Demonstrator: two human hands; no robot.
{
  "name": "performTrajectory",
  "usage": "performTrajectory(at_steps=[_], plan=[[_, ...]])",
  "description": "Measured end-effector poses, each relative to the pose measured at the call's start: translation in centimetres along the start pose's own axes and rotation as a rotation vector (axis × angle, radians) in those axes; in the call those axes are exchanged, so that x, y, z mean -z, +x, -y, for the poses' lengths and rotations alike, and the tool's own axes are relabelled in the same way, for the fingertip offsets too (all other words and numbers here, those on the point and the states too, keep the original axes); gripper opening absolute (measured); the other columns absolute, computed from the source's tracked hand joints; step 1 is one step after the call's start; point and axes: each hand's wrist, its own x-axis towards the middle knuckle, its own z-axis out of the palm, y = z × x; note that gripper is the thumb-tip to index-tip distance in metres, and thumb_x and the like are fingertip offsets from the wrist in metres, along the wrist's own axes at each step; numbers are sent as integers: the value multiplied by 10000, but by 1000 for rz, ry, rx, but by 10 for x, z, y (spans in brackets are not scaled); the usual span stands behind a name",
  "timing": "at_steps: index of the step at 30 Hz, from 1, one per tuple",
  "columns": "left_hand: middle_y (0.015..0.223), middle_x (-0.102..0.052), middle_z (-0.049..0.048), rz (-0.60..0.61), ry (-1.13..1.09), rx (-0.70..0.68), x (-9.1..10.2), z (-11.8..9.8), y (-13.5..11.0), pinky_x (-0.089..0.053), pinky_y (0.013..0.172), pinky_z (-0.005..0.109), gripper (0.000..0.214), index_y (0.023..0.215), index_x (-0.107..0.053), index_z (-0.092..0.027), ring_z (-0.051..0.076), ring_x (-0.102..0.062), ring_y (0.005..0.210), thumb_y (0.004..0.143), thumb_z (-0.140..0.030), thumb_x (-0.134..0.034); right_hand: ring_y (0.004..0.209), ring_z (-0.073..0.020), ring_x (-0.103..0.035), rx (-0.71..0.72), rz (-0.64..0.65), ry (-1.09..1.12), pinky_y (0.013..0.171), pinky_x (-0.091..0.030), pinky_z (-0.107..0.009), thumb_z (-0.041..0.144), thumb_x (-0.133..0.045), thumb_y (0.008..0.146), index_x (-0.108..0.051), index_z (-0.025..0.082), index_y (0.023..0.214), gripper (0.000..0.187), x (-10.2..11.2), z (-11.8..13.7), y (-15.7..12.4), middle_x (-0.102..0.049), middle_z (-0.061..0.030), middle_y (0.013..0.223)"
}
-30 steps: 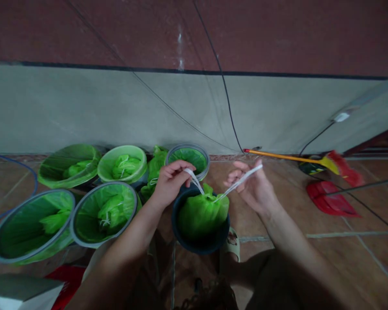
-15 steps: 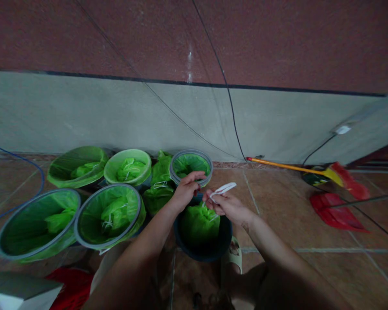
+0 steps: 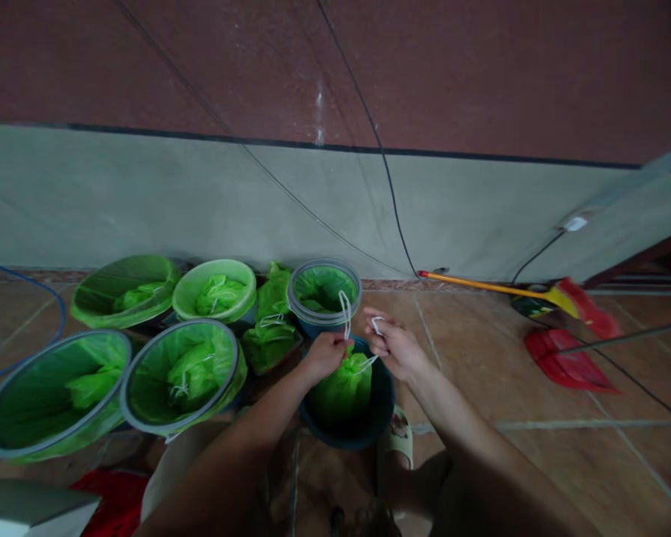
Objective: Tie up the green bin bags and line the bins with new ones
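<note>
A dark blue bucket (image 3: 381,418) stands on the floor just in front of me, with a bunched green plastic bag (image 3: 341,388) inside it. Two white drawstrings (image 3: 345,313) come out of the bag's gathered top. My left hand (image 3: 325,353) is closed on the bag's neck and one string, which loops up above the fist. My right hand (image 3: 396,344) is closed in a pinch on the other white string, close beside the left hand over the bucket's far rim.
Several bins lined with green bags stand in a cluster to the left, such as a grey-rimmed bin (image 3: 179,377) and a small bin (image 3: 324,291) by the wall. A yellow-handled broom (image 3: 492,287) and a red dustpan (image 3: 570,358) lie to the right. Cables run down the wall.
Both hands have come together low over the bucket from being spread apart with the strings stretched out. The strings now loop close to the bag's neck.
</note>
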Motion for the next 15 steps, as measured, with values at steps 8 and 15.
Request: performTrajectory(at_steps=[8,15], plan=[[704,-655,-11,493,309,-382,-12,-12,-21,-380,630,215,270,942,-745,-160,107,-515,610,794,-143,-520,387,-16,-189,14,82,77,356,-129,-173,193,-639,673,-645,172,957,285,-10,2,12,-524,66,587],[557,-552,-24,292,182,-132,-3,-9,-11,-354,536,210,354,796,-720,-135,95,-482,505,905,-350,-461,671,-109,-600,-26,-177,-157,610,-479,-213,231,-658,752,-647,200,851,105,15,-11,25,-675,-11,770]])
